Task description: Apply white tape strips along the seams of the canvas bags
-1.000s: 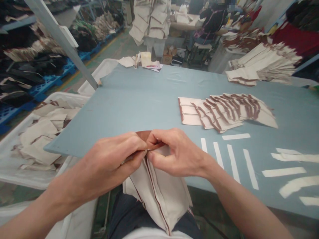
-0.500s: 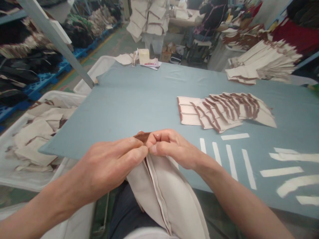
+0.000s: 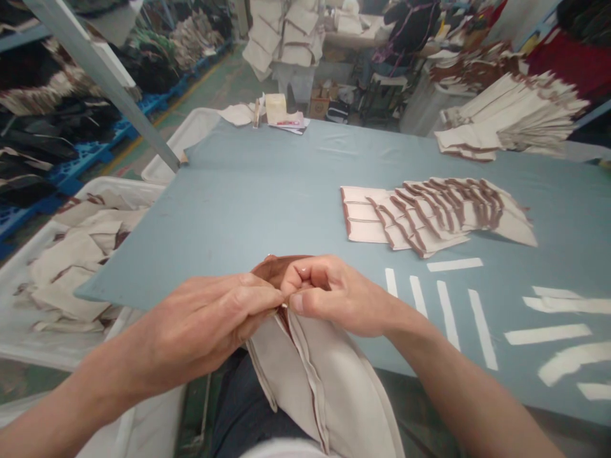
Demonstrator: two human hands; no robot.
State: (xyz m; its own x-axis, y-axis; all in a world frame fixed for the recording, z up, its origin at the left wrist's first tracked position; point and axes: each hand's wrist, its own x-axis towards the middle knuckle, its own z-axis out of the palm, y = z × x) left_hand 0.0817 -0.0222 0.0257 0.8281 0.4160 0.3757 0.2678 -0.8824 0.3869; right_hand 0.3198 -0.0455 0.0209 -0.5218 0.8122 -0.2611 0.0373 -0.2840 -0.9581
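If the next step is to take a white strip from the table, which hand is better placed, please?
Probably the right hand: the white strips lie on its side, farther from the left hand. Both hands pinch the cream piece, though.

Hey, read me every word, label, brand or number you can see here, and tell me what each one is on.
Nothing is legible.
Papers on the blue table: reddish print, too small and blurred.
Cardboard box beyond: any marking too blurred.
Nearest cream fabric piece: none visible.
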